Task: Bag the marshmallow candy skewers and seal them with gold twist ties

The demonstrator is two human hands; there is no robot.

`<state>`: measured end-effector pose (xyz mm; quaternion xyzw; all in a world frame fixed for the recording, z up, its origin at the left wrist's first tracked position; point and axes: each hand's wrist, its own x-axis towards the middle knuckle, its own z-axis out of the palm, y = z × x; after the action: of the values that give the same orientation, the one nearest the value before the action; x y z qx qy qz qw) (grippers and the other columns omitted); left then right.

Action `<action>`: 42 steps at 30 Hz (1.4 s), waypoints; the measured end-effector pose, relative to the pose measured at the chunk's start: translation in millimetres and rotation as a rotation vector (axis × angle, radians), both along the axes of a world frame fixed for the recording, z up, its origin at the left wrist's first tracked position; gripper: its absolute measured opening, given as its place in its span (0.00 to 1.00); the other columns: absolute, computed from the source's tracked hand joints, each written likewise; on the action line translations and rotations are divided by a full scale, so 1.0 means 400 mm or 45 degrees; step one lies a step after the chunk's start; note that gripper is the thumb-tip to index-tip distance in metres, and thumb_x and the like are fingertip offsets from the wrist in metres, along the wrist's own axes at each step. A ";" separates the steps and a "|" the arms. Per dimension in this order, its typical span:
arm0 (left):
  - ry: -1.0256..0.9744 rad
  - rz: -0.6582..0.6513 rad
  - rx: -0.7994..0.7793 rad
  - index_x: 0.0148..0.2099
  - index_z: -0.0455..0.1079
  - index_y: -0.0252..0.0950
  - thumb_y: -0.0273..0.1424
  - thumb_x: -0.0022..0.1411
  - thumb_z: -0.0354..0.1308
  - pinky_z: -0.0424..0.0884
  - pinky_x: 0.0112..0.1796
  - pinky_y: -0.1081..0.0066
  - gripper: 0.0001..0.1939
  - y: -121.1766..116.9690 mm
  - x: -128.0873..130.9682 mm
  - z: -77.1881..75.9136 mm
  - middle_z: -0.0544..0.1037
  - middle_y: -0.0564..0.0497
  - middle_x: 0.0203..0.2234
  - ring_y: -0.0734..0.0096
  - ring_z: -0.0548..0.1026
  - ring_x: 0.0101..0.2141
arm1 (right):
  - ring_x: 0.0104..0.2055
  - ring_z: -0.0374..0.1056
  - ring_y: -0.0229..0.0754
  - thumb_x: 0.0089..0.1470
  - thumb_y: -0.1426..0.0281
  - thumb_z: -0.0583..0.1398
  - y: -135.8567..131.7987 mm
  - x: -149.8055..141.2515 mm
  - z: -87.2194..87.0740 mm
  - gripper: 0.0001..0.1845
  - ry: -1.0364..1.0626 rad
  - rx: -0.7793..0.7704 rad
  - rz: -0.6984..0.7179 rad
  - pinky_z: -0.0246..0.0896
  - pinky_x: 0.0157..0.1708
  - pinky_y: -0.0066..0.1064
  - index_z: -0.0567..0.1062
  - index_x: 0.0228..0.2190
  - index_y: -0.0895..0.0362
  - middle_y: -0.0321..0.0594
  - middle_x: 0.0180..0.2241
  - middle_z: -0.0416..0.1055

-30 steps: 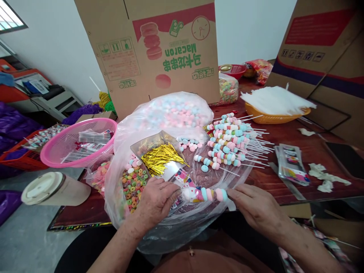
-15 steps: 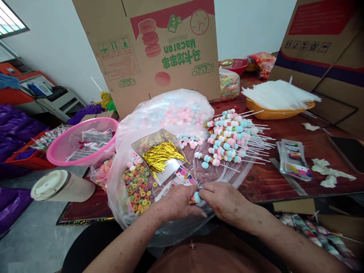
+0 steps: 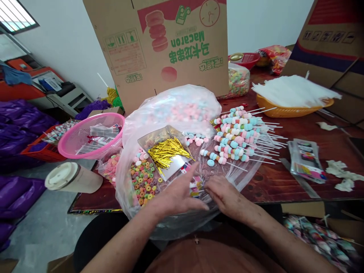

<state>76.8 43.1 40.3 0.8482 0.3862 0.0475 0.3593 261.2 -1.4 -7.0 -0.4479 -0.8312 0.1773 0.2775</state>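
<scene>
A candy skewer in a printed clear bag (image 3: 195,187) lies between my hands, over the clear plastic sheeting. My right hand (image 3: 226,195) has its fingers curled around the bag's right end; the fingertips are partly hidden. Just left of it, my left hand (image 3: 178,191) is open, thumb and fingers spread around the bag. Beyond the left hand, gold twist ties (image 3: 167,153) lie in a tray (image 3: 170,171). Ring-shaped candies (image 3: 143,182) are heaped to its left. Farther right is a pile of candy skewers (image 3: 236,138) on white sticks, one lying at its near edge.
A pink basket (image 3: 66,146) with flat packets and a lidded cup (image 3: 85,181) stand at left. A large carton (image 3: 119,22) rises behind. At right are an orange basket (image 3: 273,110) of white sticks, a stack of clear bags (image 3: 307,161) and crumpled scraps (image 3: 344,174).
My left hand has let go of the bagged skewer and spread its fingers. My right hand stays at the bag's end. The whole view has shifted slightly.
</scene>
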 end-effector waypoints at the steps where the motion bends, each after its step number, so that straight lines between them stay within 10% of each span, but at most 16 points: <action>1: 0.091 0.014 0.060 0.64 0.45 0.35 0.43 0.42 0.66 0.61 0.48 0.59 0.51 0.004 -0.027 0.012 0.66 0.37 0.53 0.50 0.65 0.51 | 0.32 0.62 0.42 0.58 0.74 0.48 0.003 0.014 0.009 0.12 0.035 -0.004 -0.015 0.56 0.34 0.33 0.68 0.28 0.59 0.43 0.27 0.68; 5: 0.383 -0.009 0.019 0.51 0.64 0.37 0.44 0.48 0.61 0.64 0.42 0.61 0.29 0.002 -0.104 0.017 0.75 0.44 0.41 0.52 0.71 0.42 | 0.32 0.61 0.42 0.59 0.74 0.47 0.004 0.036 0.053 0.12 0.030 0.017 0.027 0.54 0.34 0.33 0.67 0.28 0.59 0.42 0.27 0.66; 11: -0.066 -0.003 -0.329 0.42 0.68 0.36 0.44 0.52 0.59 0.65 0.34 0.72 0.19 -0.033 -0.073 -0.057 0.75 0.51 0.33 0.66 0.70 0.33 | 0.32 0.59 0.43 0.55 0.76 0.49 0.007 -0.044 0.044 0.11 -0.150 0.008 0.162 0.53 0.35 0.36 0.68 0.25 0.59 0.43 0.27 0.67; 17: -0.266 0.368 -0.643 0.35 0.65 0.35 0.40 0.58 0.50 0.59 0.19 0.77 0.13 -0.051 -0.053 -0.068 0.62 0.59 0.16 0.78 0.59 0.16 | 0.31 0.62 0.39 0.56 0.66 0.52 0.033 -0.055 0.020 0.16 0.624 -0.355 -0.230 0.58 0.30 0.29 0.63 0.46 0.59 0.40 0.32 0.66; 21: -0.384 0.347 -0.466 0.32 0.68 0.35 0.37 0.55 0.54 0.60 0.23 0.77 0.10 -0.051 -0.060 -0.060 0.67 0.56 0.20 0.76 0.64 0.21 | 0.26 0.60 0.35 0.52 0.65 0.57 0.022 -0.096 0.001 0.09 0.696 -0.782 -0.085 0.55 0.26 0.26 0.70 0.32 0.58 0.33 0.24 0.65; 27: -0.495 0.269 -1.031 0.45 0.66 0.36 0.42 0.60 0.48 0.63 0.26 0.75 0.18 -0.051 -0.101 -0.039 0.71 0.53 0.25 0.75 0.68 0.22 | 0.21 0.55 0.32 0.52 0.67 0.54 0.018 -0.128 0.013 0.11 0.732 -0.745 -0.052 0.51 0.22 0.24 0.66 0.21 0.58 0.30 0.18 0.61; 33: -0.412 0.257 -0.620 0.35 0.68 0.36 0.42 0.61 0.46 0.62 0.27 0.74 0.16 -0.049 -0.107 -0.031 0.69 0.54 0.22 0.75 0.66 0.21 | 0.14 0.53 0.30 0.44 0.62 0.59 0.027 -0.172 0.011 0.12 1.151 -1.091 -0.260 0.46 0.13 0.22 0.64 0.22 0.57 0.29 0.15 0.63; 36: -0.494 0.241 -0.750 0.37 0.67 0.36 0.43 0.61 0.45 0.62 0.25 0.75 0.17 -0.046 -0.113 -0.037 0.67 0.54 0.23 0.76 0.64 0.21 | 0.11 0.54 0.31 0.39 0.61 0.62 0.037 -0.188 0.014 0.15 1.451 -1.302 -0.342 0.48 0.09 0.23 0.62 0.24 0.55 0.28 0.15 0.64; 38: -0.545 0.340 -0.834 0.35 0.65 0.35 0.44 0.60 0.46 0.61 0.24 0.75 0.17 -0.047 -0.117 -0.044 0.65 0.55 0.21 0.76 0.63 0.21 | 0.11 0.56 0.32 0.40 0.63 0.62 0.047 -0.179 0.033 0.14 1.509 -1.132 -0.424 0.53 0.10 0.24 0.62 0.25 0.55 0.29 0.16 0.65; 42: -0.534 0.533 -0.876 0.28 0.62 0.36 0.41 0.59 0.46 0.61 0.23 0.75 0.14 -0.051 -0.119 -0.051 0.64 0.55 0.19 0.75 0.63 0.21 | 0.30 0.69 0.40 0.52 0.70 0.56 0.058 -0.142 0.078 0.09 0.883 -0.088 -0.318 0.67 0.32 0.36 0.67 0.38 0.56 0.41 0.30 0.73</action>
<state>29.2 22.6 20.0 0.5551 0.4618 0.1587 0.6733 204.4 22.0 24.4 -0.4681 -0.6202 0.3113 0.5471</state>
